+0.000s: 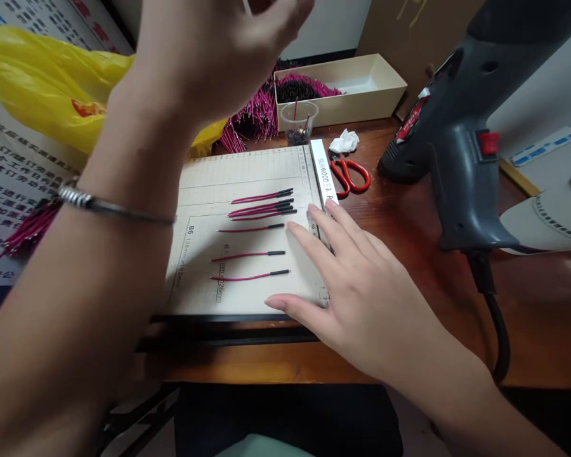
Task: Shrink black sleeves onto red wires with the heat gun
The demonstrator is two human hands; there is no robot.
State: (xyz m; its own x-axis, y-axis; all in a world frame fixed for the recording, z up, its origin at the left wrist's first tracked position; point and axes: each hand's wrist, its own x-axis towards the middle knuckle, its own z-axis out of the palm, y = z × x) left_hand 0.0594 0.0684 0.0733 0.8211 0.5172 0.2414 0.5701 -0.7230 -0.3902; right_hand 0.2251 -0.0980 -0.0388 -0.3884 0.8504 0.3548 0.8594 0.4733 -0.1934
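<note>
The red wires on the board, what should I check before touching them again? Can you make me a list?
1. Thin red wires with black sleeved ends lying flat on the pale gridded cutting board: ok.
2. Black ends lined up evenly: not ok, they stagger.
3. Right hand resting open on the board: ok.
4. Left hand empty: cannot tell, it is blurred.
5. Grey heat gun switched off: cannot tell.

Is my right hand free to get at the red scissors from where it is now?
Probably yes. The right hand lies flat at the cutting board's edge, and the red scissors lie just beyond on bare wooden table with nothing between them.
</note>
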